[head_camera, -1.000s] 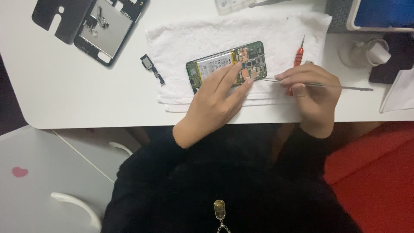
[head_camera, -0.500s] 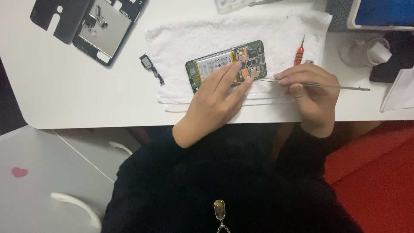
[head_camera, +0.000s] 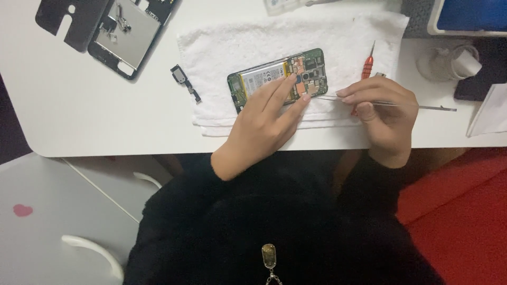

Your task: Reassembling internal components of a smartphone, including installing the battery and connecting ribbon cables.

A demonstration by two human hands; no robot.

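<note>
Head view, looking down on a white table (head_camera: 105, 121) with a rounded front edge. An opened smartphone with its back cover removed, showing a green circuit board and a pale rectangular battery (head_camera: 277, 78), lies tilted on a folded white terry towel (head_camera: 232, 47) near the middle of the table. The left hand (head_camera: 264, 124) rests on the towel at the phone's lower edge, its fingers (head_camera: 274, 92) extended and spread flat across the battery and board, pressing the phone down rather than closing around it. The right hand (head_camera: 383, 113), just right of the phone, pinches a thin, straight metal tool (head_camera: 422, 105) between thumb and bent fingers; the tool lies nearly level, its left tip at the phone's right corner and its other end projecting to the right over the table. A small screwdriver with an orange handle (head_camera: 368, 63) lies on the towel just above the right hand. To the left of the towel sits a small black loose component (head_camera: 182, 79), and at the upper left lie a dark phone frame with a grey metal plate (head_camera: 127, 37) and a separate black cover piece (head_camera: 68, 24). Both sleeves are black.
</note>
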